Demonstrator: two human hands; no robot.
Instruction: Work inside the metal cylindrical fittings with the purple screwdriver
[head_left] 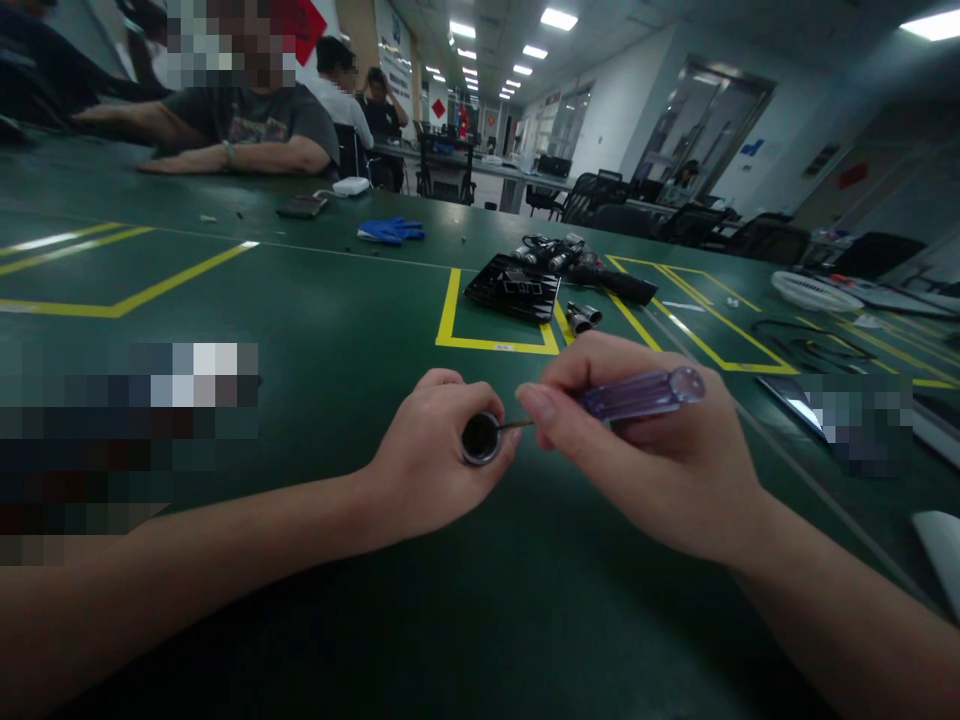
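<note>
My left hand (431, 455) is closed around a small dark cylinder with a metal rim (481, 439), its round open end turned toward me. Between the thumb and fingers of my right hand (652, 450) is a screwdriver with a clear purple handle (637, 395). The screwdriver's thin shaft points left, and its tip meets the cylinder's rim near my left thumb. Whether the tip sits in a screw there is too small to tell. Both hands are above the green table (337, 620).
Beyond my hands lie a black glossy packet (517, 288), metal cylinders (581, 318) and a pile of dark metal parts (551, 250). A blue glove (391, 231) is farther back. To the right are a phone (795, 405) and a black cable (817, 345). A person (255, 130) sits across the table.
</note>
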